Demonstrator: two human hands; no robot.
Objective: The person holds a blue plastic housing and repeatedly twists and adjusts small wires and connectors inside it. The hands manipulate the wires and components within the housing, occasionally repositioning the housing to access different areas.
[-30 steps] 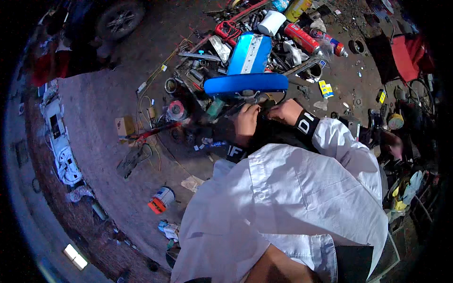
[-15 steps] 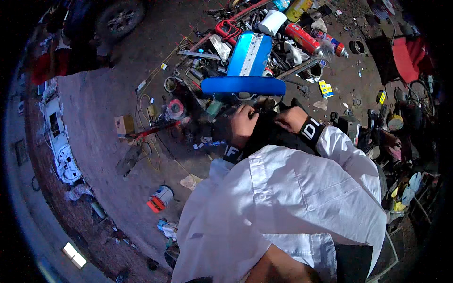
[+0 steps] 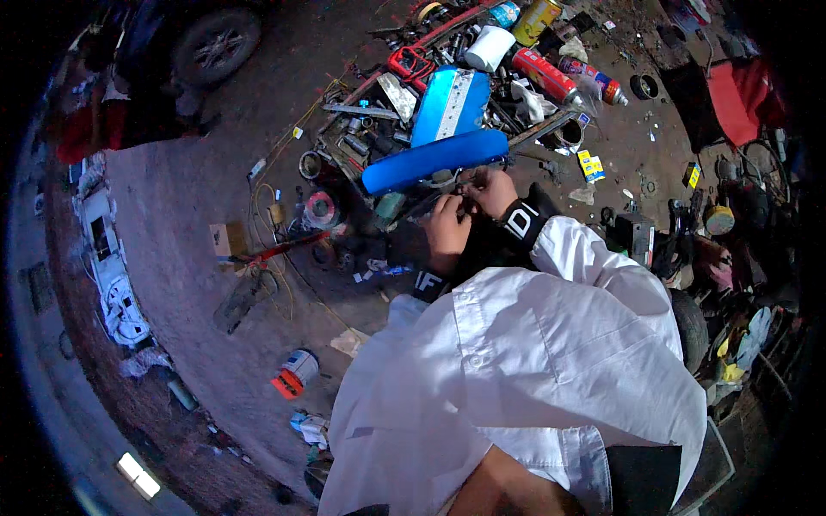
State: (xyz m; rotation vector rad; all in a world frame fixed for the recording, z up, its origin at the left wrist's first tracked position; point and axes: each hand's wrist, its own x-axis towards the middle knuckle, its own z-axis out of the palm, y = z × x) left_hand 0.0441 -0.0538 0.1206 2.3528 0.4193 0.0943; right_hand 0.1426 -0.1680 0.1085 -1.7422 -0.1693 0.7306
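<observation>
My left hand (image 3: 448, 227) is closed, with its fingers bent toward the right hand. Close beside it and a little farther off, my right hand (image 3: 490, 191) is pinched shut. A small dark thing seems to lie between the fingertips, too shadowed to make out. Just beyond both hands is a shiny blue curved panel (image 3: 434, 162), tilted with its right end farther off. Behind that stands a larger blue piece (image 3: 452, 107) with a pale strip down its middle. Dark cuffs cover both wrists. Whatever lies under the hands is hidden in shadow.
Spray cans (image 3: 545, 76), a white cup-like container (image 3: 490, 48) and metal parts crowd the far side. A red-lidded tin (image 3: 295, 373), a cardboard box (image 3: 229, 244) and yellow cable (image 3: 255, 199) lie left. Red cloth (image 3: 738, 105) and dark clutter fill the right. A vehicle wheel (image 3: 217, 47) stands far left.
My right hand has moved left and away from me, nearer the blue panel, and its fingers now meet the left hand's. The curved panel has tilted, its right end higher.
</observation>
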